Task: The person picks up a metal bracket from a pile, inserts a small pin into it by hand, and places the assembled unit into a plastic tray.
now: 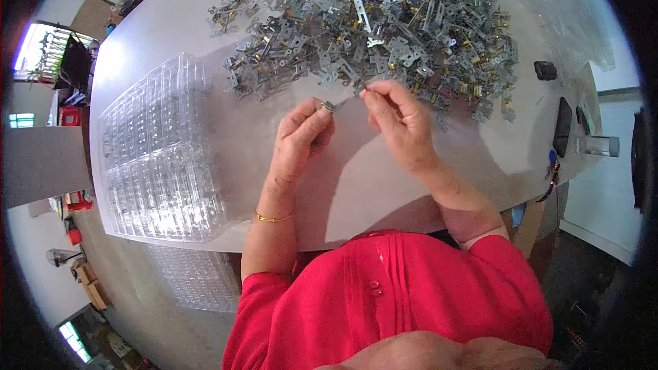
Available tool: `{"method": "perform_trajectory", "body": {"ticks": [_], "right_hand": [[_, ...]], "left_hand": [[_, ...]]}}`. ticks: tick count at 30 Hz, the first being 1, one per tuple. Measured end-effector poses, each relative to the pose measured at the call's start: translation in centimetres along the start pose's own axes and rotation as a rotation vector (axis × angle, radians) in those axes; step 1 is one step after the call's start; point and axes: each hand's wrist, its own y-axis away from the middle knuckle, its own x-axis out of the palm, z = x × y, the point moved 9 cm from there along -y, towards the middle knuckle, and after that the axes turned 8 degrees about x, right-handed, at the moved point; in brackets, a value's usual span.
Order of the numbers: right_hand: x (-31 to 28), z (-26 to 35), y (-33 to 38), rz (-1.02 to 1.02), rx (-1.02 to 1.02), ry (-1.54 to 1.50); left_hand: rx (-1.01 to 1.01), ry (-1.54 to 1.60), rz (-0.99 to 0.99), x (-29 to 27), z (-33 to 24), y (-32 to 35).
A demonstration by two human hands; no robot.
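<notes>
My left hand point(301, 133) pinches a small grey metal bracket point(332, 105) between thumb and fingers above the pale table point(384, 185). My right hand point(397, 120) is raised beside it, its fingertips pinched on a tiny piece at the near edge of the pile; what that piece is I cannot make out. A large heap of small grey and brass metal brackets point(384, 20) spreads across the far half of the table, just beyond both hands. A clear plastic compartment tray point(154, 157) lies to the left of my left hand.
More clear trays point(195, 277) sit below the table edge at left. At the right edge lie a dark phone point(563, 125), a small black object point(545, 70) and a clear glass point(602, 145). A stack of clear plastic point(569, 14) lies at the far right.
</notes>
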Motion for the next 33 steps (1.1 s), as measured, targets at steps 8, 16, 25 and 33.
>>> {"method": "perform_trajectory", "body": {"ticks": [8, 16, 25, 33], "right_hand": [[1.8, -1.0, 0.6, 0.086, 0.018, 0.194], [1.7, 0.4, 0.8, 0.07, -0.108, 0.319], [2.4, -3.0, 0.2, 0.271, 0.303, -0.099], [1.6, -0.3, -0.1, 0.141, -0.142, 0.116]], "left_hand": [[0.069, 0.151, 0.01, 0.0, -0.2, -0.2], [0.143, -0.158, 0.035, -0.1, -1.1, 0.2], [0.338, -0.568, 0.123, 0.9, -1.8, 0.4], [0.334, -0.719, 0.17, 2.6, -1.5, 0.5]]}}
